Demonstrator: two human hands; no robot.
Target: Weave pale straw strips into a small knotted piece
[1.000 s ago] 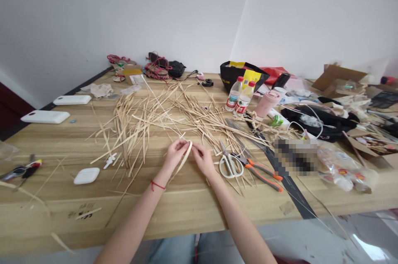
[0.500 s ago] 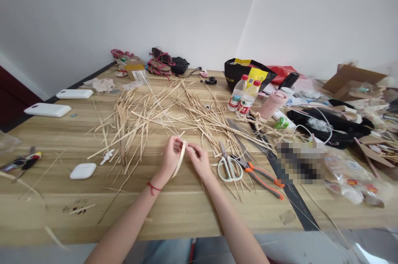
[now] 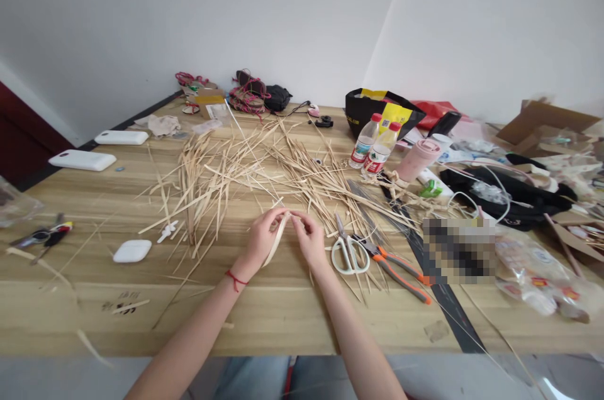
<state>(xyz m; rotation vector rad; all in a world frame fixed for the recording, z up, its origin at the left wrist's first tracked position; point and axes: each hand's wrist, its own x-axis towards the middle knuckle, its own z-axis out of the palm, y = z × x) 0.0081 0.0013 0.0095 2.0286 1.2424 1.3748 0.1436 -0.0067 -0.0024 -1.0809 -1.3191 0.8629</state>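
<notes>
My left hand (image 3: 262, 238), with a red string on its wrist, is closed on a pale flat plant-fibre strip (image 3: 277, 243), which curves down beside the palm. My right hand (image 3: 309, 239) pinches with thumb and fingertips at the strip's upper end, where the two hands nearly meet. A thin white strand (image 3: 241, 131) slants away from the fingertips toward the back left; how it joins the strip is hidden by the fingers. Beyond the hands lie many loose dry strips (image 3: 207, 183) in a tangled heap. Scissors (image 3: 349, 255) with white handles rest right of my right hand.
Pliers (image 3: 401, 274) with orange-grey handles lie beside the scissors. Two bottles (image 3: 376, 151), a pink cup (image 3: 419, 160) and a black bag (image 3: 358, 111) stand at the back right. A white case (image 3: 133, 251) and two white power banks (image 3: 82, 160) sit at left.
My right fingertips have drawn in closer to the left hand at the strip's top. The whole view has shifted slightly; the things on the table stay put.
</notes>
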